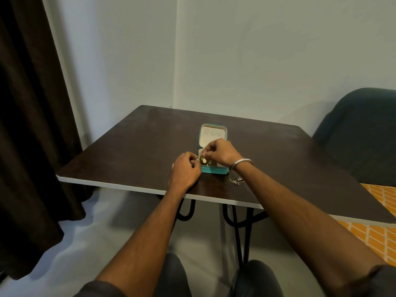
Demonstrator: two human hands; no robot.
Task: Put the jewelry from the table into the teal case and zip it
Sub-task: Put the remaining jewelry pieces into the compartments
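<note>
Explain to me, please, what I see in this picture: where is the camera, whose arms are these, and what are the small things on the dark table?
There is no machine here. A person wears one camera on the head, looking forward and down, so both arms reach in from the bottom of the picture. On the dark table stands a small teal case with its lid open and upright, showing a pale lining. The left hand and the right hand meet over the case's front part; between their fingertips they pinch a small gold and green jewelry piece. What kind of piece it is, I cannot tell. A silver bracelet lies on the table beside the case, under the right wrist, not yet packed. That wrist itself wears a silver bangle.
</note>
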